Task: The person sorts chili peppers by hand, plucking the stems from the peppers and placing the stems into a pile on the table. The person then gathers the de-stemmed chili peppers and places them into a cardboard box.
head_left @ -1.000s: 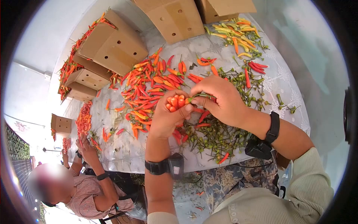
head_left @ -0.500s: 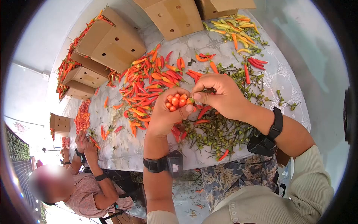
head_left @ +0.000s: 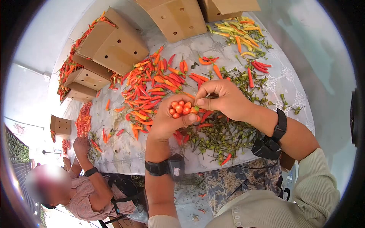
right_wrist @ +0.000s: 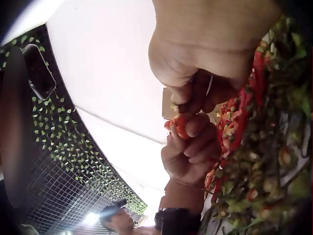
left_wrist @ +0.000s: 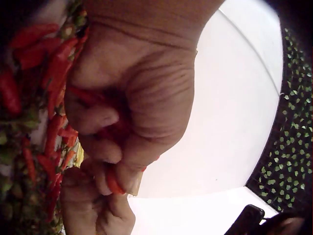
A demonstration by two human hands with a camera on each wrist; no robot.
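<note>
My left hand (head_left: 167,119) curls round a bunch of orange-red chillies (head_left: 178,109), their rounded stemless ends facing up. At its thumb and forefinger one chilli points its green stem end (head_left: 195,109) toward my right hand (head_left: 227,99), whose thumb and forefinger pinch at that stem. In the left wrist view my left hand (left_wrist: 142,93) has its fingers folded over red chillies. The right wrist view has my right hand (right_wrist: 205,54) just above the bunch (right_wrist: 180,126). Loose red and orange chillies (head_left: 142,91) lie beyond my left hand.
Green stems (head_left: 228,138) cover the table (head_left: 125,152) beside and below my right hand. Yellow chillies (head_left: 247,34) lie at the far right. Cardboard boxes (head_left: 114,41) stand along the back, some full of chillies. Another person (head_left: 85,190) sits at the left.
My fingertips stay together at the chilli's stem end, with slight shifts of both hands. The other person's raised arm has moved a little to the left.
</note>
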